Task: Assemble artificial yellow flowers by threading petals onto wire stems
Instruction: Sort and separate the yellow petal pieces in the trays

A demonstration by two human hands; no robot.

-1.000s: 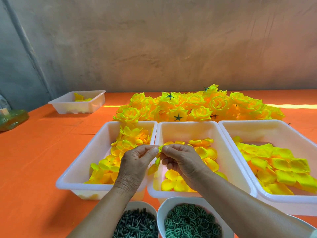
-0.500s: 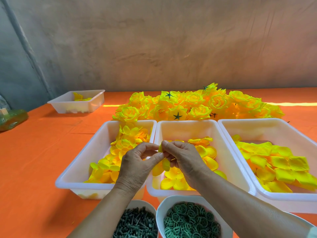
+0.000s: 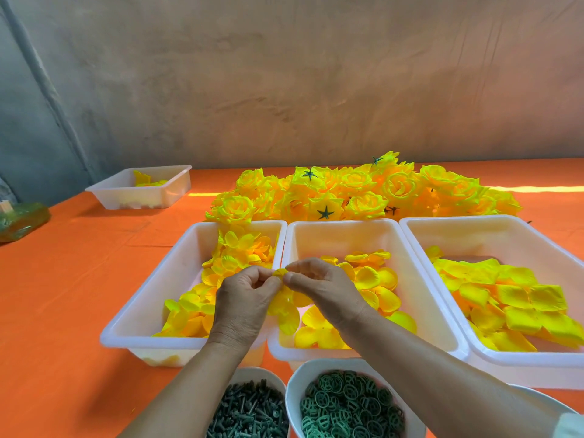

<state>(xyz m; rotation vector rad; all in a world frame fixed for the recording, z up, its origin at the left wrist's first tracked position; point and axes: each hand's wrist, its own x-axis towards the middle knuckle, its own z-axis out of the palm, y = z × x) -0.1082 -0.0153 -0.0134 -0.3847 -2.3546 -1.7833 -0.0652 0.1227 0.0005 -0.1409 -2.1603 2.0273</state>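
head view, from my end: the worktop wears a matte orange cloth [image 3: 63, 295], faintly creased; near its front edge three glossy white plastic trays stand side by side; the left tray [image 3: 158, 298] holds small cupped fabric petals, the middle tray [image 3: 341, 238] rounder, smoother ones, the right tray [image 3: 474, 235] broad flat ones tinged yellow-green; behind them lies a heap of finished flowers [image 3: 363, 194], ruffled and rose-shaped, a few turned over to show dark star-shaped backs; a small tray [image 3: 142, 197] sits toward the far left corner; at the front edge one white bowl [image 3: 252, 372] holds dark ribbed pegs [image 3: 249, 409], a second bowl [image 3: 341, 363] green openwork rings [image 3: 347, 406].

against half a second ago, the petal cluster [image 3: 287, 314] is drawn up tighter; a rounded yellow edge now crowns the fingertips where i saw only a sliver; the hands have barely shifted.

the left hand [image 3: 245, 298] is curled, thumb and forefinger pinching the cluster's top; the right hand [image 3: 322, 290] meets it tip to tip, thumb and forefinger nipping the same spot, its other fingers folded under; the cluster hangs in the air between the palms, over the adjoining rims of the left and middle trays; whether a stem runs through it i cannot tell.
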